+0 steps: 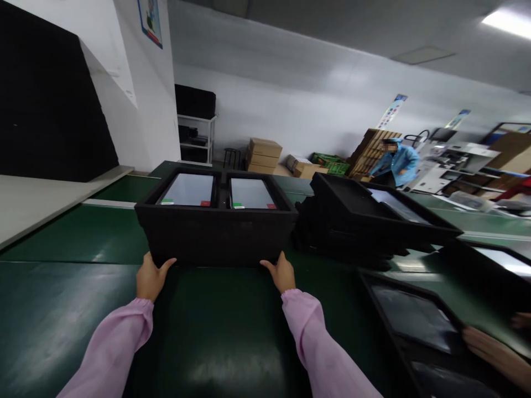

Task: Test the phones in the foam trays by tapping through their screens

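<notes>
While my two arms reach straight forward, the green bench (pixel 215 331) fills most of the view below me, its surface glossy, with overhead light reflected in it. Beyond it, in the background, a person in a blue coat (pixel 401 163) leans forward beside some white equipment; the cap is also blue. Stacked cardboard cartons (pixel 263 155) stand by the far wall.

Right of centre on the bench: a stack of black trays (pixel 352 237), unevenly aligned, the top one carrying a pale flat panel (pixel 398 205). Just left of this stack, directly ahead of me, is the black two-compartment tray (pixel 219 235). Its near face is deep and dark; I cannot make out whether more trays sit beneath it. At lower right, nearer to me, lies another black tray (pixel 427 356) with dark glossy panels, blurred.

In the two-compartment tray, each compartment contains one light-grey screen panel, the left one (pixel 188 189) and the right one (pixel 251 193), both face up.

Hands: my left hand (pixel 152 277) grips the tray's lower left corner, thumb against the near face; my right hand (pixel 281 273) grips the lower right corner likewise. Fingers mostly hidden. A co-worker's hand (pixel 487 345) touches the lower-right tray's edge; its grip I cannot tell.

Smallest: a green label (pixel 167 201) and a red label (pixel 205 203) on the left panel's near edge; the right panel bears a similar pair.
</notes>
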Motion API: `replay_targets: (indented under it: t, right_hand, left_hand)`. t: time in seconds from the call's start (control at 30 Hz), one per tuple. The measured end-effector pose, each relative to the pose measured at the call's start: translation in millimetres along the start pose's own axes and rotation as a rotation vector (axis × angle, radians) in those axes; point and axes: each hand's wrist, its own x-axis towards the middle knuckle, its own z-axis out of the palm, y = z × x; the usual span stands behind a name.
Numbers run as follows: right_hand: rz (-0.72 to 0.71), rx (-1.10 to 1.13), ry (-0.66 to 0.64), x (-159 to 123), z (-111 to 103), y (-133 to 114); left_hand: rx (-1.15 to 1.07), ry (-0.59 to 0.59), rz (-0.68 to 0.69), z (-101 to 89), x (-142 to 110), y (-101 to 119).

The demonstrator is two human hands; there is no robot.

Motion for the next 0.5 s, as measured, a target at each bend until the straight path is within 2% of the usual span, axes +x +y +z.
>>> replay_targets:
  t: [0.27,0.37,0.5]
  right_hand:
    - [-0.03,-0.118,-0.001,1.6,-0.8,0.8]
    - [-0.006,-0.177,-0.014,1.3,-3.7,-4.7]
    - [0.012,-0.156,-0.053,-14.2,-9.1,-8.7]
  left_hand:
    - [0.08,0.034,0.012,2.2,2.1,-0.6]
    - [-0.053,0.009,-0.037,1.8,0.8,2.1]
    - [-0.22,0.0,-0.068,-8.0,-17.0,9.7]
